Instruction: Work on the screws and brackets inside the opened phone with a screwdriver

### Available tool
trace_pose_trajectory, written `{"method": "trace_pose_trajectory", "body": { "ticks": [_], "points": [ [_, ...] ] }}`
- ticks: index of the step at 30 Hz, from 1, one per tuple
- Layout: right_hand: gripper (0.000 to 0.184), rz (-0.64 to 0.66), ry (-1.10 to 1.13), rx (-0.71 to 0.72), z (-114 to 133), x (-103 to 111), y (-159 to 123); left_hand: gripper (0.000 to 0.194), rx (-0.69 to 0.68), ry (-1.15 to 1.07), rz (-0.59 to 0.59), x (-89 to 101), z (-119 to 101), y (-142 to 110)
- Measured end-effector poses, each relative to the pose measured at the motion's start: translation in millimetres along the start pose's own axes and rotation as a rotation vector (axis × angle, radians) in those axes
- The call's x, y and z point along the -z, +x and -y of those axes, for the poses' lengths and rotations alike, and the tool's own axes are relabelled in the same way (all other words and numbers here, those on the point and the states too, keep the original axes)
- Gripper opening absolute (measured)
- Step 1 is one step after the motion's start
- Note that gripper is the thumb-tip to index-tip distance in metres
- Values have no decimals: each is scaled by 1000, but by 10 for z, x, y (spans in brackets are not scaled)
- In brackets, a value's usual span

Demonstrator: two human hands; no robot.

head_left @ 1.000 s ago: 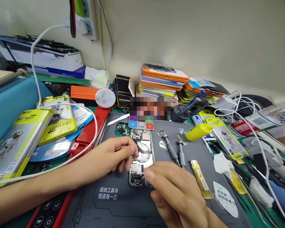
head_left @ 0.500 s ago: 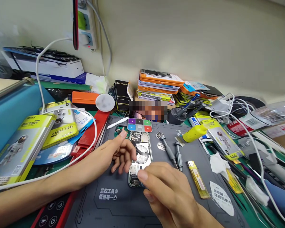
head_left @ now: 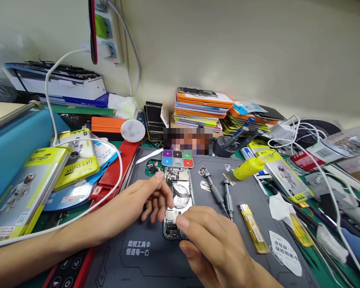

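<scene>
An opened phone [head_left: 177, 211] with its inner parts and a round silver coil showing lies on the dark grey work mat [head_left: 165, 266]. At its left edge is my left hand [head_left: 156, 198], fingers loosely curled and apart, thumb up, with nothing seen in it. Over the phone's lower right corner hovers my right hand [head_left: 214, 236], thumb and forefinger drawn together. A small dark blue bit shows beneath its fingertips; whether they hold it is hidden. Just past the phone's top sits a tile with coloured squares [head_left: 177, 159], beside a small green circuit board [head_left: 152, 168].
Two screwdrivers [head_left: 217, 194], a yellow lighter [head_left: 253, 228] and a yellow bottle [head_left: 249, 168] lie to the right. Battery packs [head_left: 27, 188] and a white cable [head_left: 121, 168] crowd the left. Stacked boxes [head_left: 201, 106] stand against the wall. Tools and a plastic bottle [head_left: 321, 156] fill the right side.
The view has shifted slightly, so the things on the right sit a little farther right and lower. Both hands keep nearly the same pose around the phone.
</scene>
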State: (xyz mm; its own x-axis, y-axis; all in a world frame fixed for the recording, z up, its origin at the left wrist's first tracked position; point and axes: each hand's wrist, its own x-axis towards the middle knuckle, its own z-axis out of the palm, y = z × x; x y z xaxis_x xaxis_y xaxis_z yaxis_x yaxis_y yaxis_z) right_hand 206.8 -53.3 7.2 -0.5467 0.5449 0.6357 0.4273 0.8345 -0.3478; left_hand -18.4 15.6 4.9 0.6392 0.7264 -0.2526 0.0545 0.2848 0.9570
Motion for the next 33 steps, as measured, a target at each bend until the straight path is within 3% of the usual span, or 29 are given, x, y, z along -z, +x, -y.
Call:
{"method": "trace_pose_trajectory", "body": {
  "ticks": [20,33],
  "points": [
    [41,-14,-39,-3,45,15,-1,63,24,39,-18,-2,-38,-15],
    [46,-25,-40,-27,10,21,13,62,22,65,-18,6,-68,-21]
  ]
}}
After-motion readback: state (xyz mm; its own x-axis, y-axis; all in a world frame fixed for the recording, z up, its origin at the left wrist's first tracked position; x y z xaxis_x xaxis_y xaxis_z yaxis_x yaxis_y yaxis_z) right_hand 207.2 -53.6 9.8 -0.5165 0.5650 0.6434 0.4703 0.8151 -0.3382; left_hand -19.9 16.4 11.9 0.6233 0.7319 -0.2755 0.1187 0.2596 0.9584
